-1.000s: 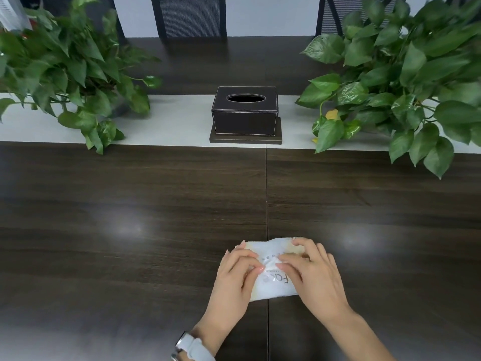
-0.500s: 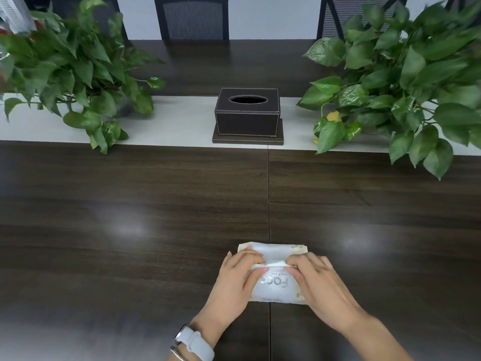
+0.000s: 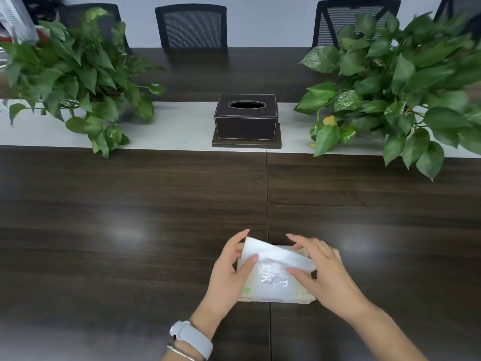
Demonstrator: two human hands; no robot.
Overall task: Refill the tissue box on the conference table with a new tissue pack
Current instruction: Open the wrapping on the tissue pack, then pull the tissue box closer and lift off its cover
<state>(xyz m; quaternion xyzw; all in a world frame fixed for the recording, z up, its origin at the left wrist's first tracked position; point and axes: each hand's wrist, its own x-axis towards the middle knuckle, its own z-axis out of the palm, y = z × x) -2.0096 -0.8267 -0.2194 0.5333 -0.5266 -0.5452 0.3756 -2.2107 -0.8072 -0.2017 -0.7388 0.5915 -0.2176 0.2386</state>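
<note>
A white tissue pack (image 3: pixel 276 285) in clear printed wrapping lies on the dark wooden table (image 3: pixel 130 204) near its front edge. My left hand (image 3: pixel 231 272) grips the pack's left end, thumb on top. My right hand (image 3: pixel 322 272) pinches a white tissue (image 3: pixel 276 252) that stands up out of the pack's top. Far across the table, a dark leather tissue box (image 3: pixel 246 121) with an empty oval slot sits on its flat base, on a pale centre strip (image 3: pixel 177 126). Both hands are well short of the box.
Two leafy green potted plants flank the box: one plant (image 3: pixel 75 76) at the left, a bigger plant (image 3: pixel 406 84) at the right, its leaves hanging over the table. Black mesh chairs (image 3: pixel 191 26) stand along the far side. A white watch is on my left wrist.
The pack's top has been pulled open and a white tissue now rises out of it between my fingers. My hands have spread apart a little. The box has not moved.
</note>
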